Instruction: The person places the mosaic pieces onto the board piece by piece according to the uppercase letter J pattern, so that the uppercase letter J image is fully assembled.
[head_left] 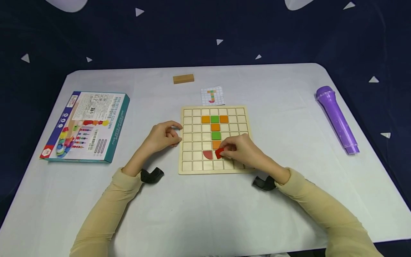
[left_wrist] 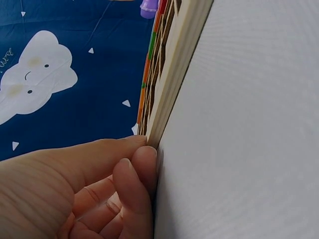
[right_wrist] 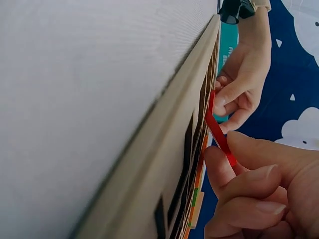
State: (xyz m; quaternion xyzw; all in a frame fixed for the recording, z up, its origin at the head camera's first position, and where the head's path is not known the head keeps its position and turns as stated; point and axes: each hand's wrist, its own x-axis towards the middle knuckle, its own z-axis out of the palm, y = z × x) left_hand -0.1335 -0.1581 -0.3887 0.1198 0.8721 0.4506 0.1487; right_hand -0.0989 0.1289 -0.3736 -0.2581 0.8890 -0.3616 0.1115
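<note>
A pale wooden grid board [head_left: 192, 166] lies flat on the table. Colored tiles sit in its cells: orange and green squares form a T, with an orange tile [head_left: 215, 127] and a green tile [head_left: 216, 135] in its stem. Low on the left of that stem lies a red quarter-circle tile [head_left: 208, 154]. Between thumb and fingers my right hand [head_left: 242, 150] pinches another red tile [right_wrist: 219, 137], tilted, one end down at the board. My left hand [head_left: 162, 136] holds the board's left edge, fingertips at the rim [left_wrist: 162, 117] and the other fingers curled below.
Just behind the board is a pattern card [head_left: 212, 95] showing a similar colored figure. Farther back lies a wooden block [head_left: 183, 79]. A boxed toy set [head_left: 86, 126] rests at the left, and a purple tube-shaped object [head_left: 337, 119] at the right.
</note>
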